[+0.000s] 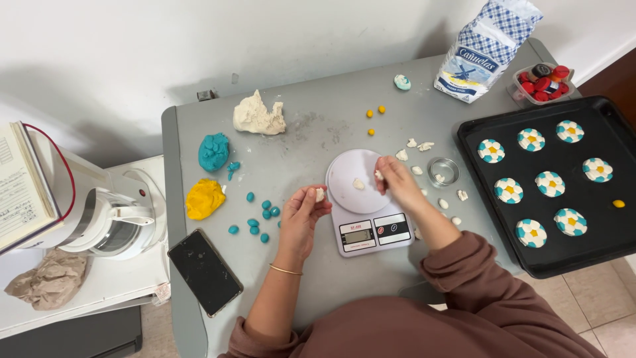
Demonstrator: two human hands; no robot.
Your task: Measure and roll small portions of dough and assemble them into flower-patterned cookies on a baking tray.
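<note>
White dough bit (320, 194) pinched in the fingers (311, 199) of the left hand (303, 212), held just left of the kitchen scale (366, 205) above the worktop (305, 132). Right hand (397, 182) hovers over the scale's round white platter (354, 182), fingers closed on a second small white dough piece (379, 175); another white crumb (358, 183) lies on the platter itself. Scale sits mid-worktop, display facing the person. Left of it: scattered teal dough balls (258, 215), a teal lump (214, 151), a yellow lump (204, 199), a big white dough lump (258, 116) farther back. Three tiny yellow balls (375, 113) behind the scale. More white dough bits (417, 156) to the scale's right, near a small round cutter ring (443, 171). Black phone (205, 271) lies flat at the near left edge. Black baking tray (477, 136) on the right carries round white-and-teal cookies with yellow centres (550, 183), spaced apart, plus one loose yellow ball (618, 203). Blue-checked flour bag (487, 50) and a clear tub of red caps (543, 83) at the far right corner. White stand mixer (112, 215) on a side surface left of the worktop.
</note>
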